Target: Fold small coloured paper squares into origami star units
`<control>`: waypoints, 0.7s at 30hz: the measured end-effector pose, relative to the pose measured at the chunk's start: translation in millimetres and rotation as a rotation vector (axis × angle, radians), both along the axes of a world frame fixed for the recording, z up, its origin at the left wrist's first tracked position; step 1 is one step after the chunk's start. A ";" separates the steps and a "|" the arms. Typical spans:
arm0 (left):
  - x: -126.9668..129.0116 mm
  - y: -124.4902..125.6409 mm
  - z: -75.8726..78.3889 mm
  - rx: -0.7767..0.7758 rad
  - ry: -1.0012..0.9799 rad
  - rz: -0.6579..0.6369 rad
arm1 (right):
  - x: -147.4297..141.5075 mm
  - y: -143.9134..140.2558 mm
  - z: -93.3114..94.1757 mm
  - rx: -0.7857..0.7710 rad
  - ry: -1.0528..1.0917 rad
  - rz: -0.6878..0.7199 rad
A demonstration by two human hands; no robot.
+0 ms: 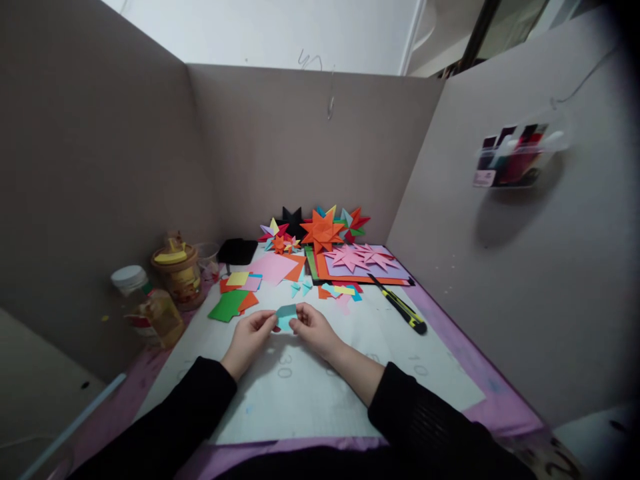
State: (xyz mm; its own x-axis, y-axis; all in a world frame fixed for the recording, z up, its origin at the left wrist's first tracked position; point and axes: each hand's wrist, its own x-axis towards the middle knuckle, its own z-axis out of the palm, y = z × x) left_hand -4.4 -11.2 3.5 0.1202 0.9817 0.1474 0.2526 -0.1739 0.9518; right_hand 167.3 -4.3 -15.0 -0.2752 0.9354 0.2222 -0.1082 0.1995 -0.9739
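Purple covering shows at the edges of the table [505,407], and the broad white sheet [300,407] lying over it is your working surface. A yellow-and-black utility knife [399,303] lies at its right, well apart from your hands. Near the middle, your left hand [253,333] and right hand [316,328] face each other, each with its grip pinched on one side of the blue paper [287,316], which is held between them just above the sheet. The work looks like folding, so keep both pinches light and level, match the edges before pressing, and run a thumb outward from the middle of any crease. Resting your wrists would probably steady such a small piece. The blue paper's upper edge faces away from you, rising slightly toward the right. Its long axis you cannot be sure of, since fingertips hide both sides. Smallest of all, a line between the darker upper band and paler lower part runs roughly left to right, perhaps a crease.
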 end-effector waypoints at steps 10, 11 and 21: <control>4.1 -1.4 -8.3 0.042 0.108 -0.110 | -1.5 -1.6 5.2 -0.018 -0.135 -0.077; 4.2 -1.7 -8.3 0.060 0.139 -0.115 | -1.7 -1.7 5.6 -0.013 -0.158 -0.093; 4.2 -3.0 -4.6 0.069 0.180 -0.113 | 1.4 1.5 2.3 -0.010 -0.141 -0.089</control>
State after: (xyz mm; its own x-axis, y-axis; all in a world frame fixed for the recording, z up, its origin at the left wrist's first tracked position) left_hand -0.2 -14.3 -1.0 0.2593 0.9488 0.1803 0.3926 -0.2741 0.8779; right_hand 168.8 -2.8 -12.7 -0.2191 0.9593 0.1782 0.0473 0.1929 -0.9801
